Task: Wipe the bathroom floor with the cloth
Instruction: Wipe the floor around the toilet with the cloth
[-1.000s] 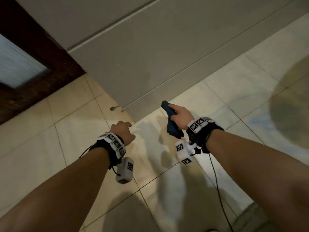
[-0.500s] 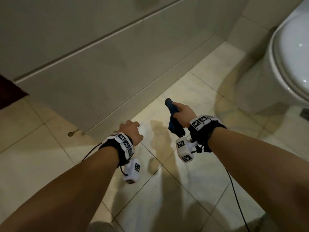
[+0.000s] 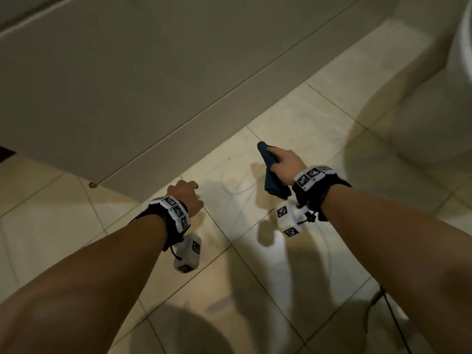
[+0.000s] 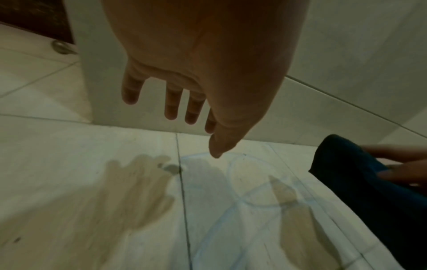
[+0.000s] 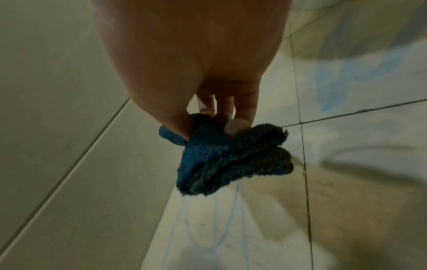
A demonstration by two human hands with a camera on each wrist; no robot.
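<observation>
My right hand (image 3: 283, 164) grips a bunched dark blue cloth (image 3: 270, 175) above the tiled floor (image 3: 229, 251); in the right wrist view the cloth (image 5: 231, 159) hangs from my thumb and fingers (image 5: 238, 126). In the left wrist view the cloth (image 4: 360, 182) shows at the right edge. My left hand (image 3: 186, 198) hovers over the floor with nothing in it, its fingers (image 4: 172, 102) straight and spread. Faint pale blue curved lines (image 3: 229, 185) mark the tile between my hands, also visible as blue lines (image 4: 249, 182) under the left hand.
A tiled wall (image 3: 153, 85) runs diagonally behind my hands. A white toilet base (image 3: 434, 85) stands at the right. A small metal floor stop (image 3: 92, 185) sits by the wall's corner, with a dark door edge (image 3: 6, 152) at the far left. A black cable (image 3: 393, 318) trails lower right.
The view has swung right: the dark door slid out of frame and the toilet came in. Both hands keep their pose, the right still holding the cloth.
</observation>
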